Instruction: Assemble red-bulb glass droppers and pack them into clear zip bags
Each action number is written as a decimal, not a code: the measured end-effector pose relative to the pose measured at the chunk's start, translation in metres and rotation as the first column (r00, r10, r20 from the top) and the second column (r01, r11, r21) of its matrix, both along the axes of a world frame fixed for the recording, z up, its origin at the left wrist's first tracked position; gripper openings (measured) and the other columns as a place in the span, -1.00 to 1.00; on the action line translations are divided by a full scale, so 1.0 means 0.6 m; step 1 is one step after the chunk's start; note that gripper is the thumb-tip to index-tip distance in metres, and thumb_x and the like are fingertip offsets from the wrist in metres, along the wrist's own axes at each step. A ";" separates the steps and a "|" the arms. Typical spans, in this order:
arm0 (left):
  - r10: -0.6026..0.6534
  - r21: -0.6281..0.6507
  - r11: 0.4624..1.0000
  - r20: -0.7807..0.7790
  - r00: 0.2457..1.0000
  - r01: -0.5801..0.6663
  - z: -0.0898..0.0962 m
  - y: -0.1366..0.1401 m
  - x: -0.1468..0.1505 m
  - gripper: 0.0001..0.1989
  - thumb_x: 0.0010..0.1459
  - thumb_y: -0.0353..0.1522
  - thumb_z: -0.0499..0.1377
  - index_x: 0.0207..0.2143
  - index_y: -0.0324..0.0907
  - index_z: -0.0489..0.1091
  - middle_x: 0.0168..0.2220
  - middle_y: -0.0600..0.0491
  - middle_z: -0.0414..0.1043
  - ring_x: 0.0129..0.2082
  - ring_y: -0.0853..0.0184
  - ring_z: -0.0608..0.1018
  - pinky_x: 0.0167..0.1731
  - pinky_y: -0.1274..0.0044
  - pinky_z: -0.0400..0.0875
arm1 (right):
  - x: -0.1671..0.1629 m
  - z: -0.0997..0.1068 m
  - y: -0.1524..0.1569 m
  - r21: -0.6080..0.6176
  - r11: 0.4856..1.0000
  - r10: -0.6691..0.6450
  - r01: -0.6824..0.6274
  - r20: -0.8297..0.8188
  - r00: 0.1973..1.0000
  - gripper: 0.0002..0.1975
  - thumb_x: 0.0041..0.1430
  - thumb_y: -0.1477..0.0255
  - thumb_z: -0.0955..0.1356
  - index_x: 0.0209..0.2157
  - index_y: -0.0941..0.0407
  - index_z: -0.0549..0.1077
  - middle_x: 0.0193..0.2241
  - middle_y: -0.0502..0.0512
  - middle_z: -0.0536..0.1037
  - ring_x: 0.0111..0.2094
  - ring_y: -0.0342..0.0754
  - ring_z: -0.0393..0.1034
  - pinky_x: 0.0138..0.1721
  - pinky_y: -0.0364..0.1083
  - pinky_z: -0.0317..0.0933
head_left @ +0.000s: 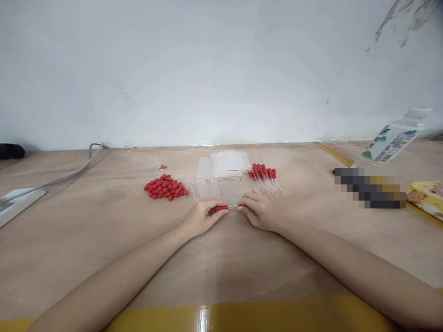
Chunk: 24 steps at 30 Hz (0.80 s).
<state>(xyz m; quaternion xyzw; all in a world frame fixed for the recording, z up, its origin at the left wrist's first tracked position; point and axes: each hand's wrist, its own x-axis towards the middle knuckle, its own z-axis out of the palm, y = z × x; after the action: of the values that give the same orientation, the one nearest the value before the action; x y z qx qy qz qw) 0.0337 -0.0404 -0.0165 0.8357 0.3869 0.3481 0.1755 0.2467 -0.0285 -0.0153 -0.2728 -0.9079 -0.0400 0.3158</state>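
A small red bulb (220,208) is showing a matte, rubbery surface and an elongated shape, and it is lying on its side between the fingers of the left hand (207,216), part of it hiding behind them. A thin clear tube (233,207) is running level from the bulb's right end toward the right hand (254,210), catching a pale glint; how far it is reaching inside the bulb, I cannot tell.

The left thumb and fingers are closing around the bulb, pinching it and leaving its right end exposed. The right thumb and fingertips are pressing together on the tube, covering its far part. Only a short stretch of tube is showing between the two hands, which are resting low, at or just above the tabletop (221,276).

Just beyond the grip, a row of clear tubes (221,189) is lying side by side. Left of the grip and slightly beyond it, a pile of red bulbs (162,188) is sitting heaped. Beyond the right hand, a group of red-capped tubes (263,174) is lying with the caps pointing away from the person. Farther behind the row, white sheets (230,162) are overlapping.
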 end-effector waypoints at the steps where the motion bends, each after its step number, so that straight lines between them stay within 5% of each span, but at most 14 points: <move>1: -0.011 -0.007 1.000 -0.007 1.000 0.011 0.000 -0.001 0.000 -0.84 0.10 -0.33 0.13 -0.31 -0.22 0.45 -0.39 0.02 0.50 -0.46 0.39 0.48 -0.45 0.58 0.36 | -0.001 0.001 -0.001 0.005 1.000 0.013 -0.013 0.011 1.000 -0.78 0.21 0.48 0.15 -0.40 0.17 0.38 -0.51 0.09 0.39 -0.48 -0.12 0.17 -0.40 -0.12 0.08; 12: -0.068 0.043 0.997 -0.042 0.997 0.070 0.003 0.000 -0.001 -0.81 0.15 -0.32 0.08 -0.31 -0.22 0.44 -0.41 0.01 0.48 -0.45 0.38 0.47 -0.43 0.57 0.35 | -0.012 -0.008 0.003 -0.043 0.999 0.014 -0.013 0.044 0.999 -0.70 0.25 0.45 0.12 -0.45 0.17 0.38 -0.54 0.09 0.38 -0.49 -0.13 0.19 -0.43 -0.16 0.09; 19: -0.035 0.212 0.976 -0.062 0.997 0.048 0.003 0.008 -0.003 -0.80 0.12 -0.33 0.11 -0.21 -0.20 0.41 -0.34 -0.03 0.47 -0.33 0.31 0.47 -0.29 0.47 0.38 | -0.003 0.030 -0.007 -0.105 0.991 -0.057 0.079 0.193 0.980 -0.77 0.20 0.45 0.19 -0.44 0.16 0.43 -0.45 0.12 0.45 -0.37 -0.08 0.29 -0.34 -0.11 0.11; 22: 0.069 0.262 0.964 -0.089 0.994 -0.044 0.005 0.009 -0.014 -0.65 0.09 -0.31 0.14 -0.04 -0.17 0.32 -0.17 -0.07 0.41 -0.14 0.23 0.42 -0.12 0.36 0.33 | 0.015 0.045 0.002 -0.244 0.946 -0.174 0.212 0.168 0.970 -0.81 0.13 0.50 0.21 -0.44 0.14 0.44 -0.46 0.09 0.48 -0.41 -0.10 0.31 -0.41 -0.15 0.10; 24: 0.133 0.252 0.963 -0.125 0.983 -0.099 0.005 0.011 -0.022 -0.62 0.09 -0.29 0.14 -0.02 -0.16 0.30 -0.11 -0.08 0.38 -0.08 0.19 0.39 -0.07 0.32 0.30 | 0.028 0.052 0.019 -0.361 0.871 -0.307 0.333 0.129 0.943 -0.79 0.10 0.51 0.22 -0.52 0.14 0.43 -0.55 0.04 0.47 -0.51 -0.13 0.30 -0.47 -0.16 0.08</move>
<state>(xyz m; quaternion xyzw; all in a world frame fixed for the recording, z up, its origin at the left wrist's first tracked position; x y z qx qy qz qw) 0.0204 -0.0336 -0.0138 0.8493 0.4007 0.3430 0.0224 0.2635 -0.0174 0.0158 -0.4733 -0.8509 0.0747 0.2154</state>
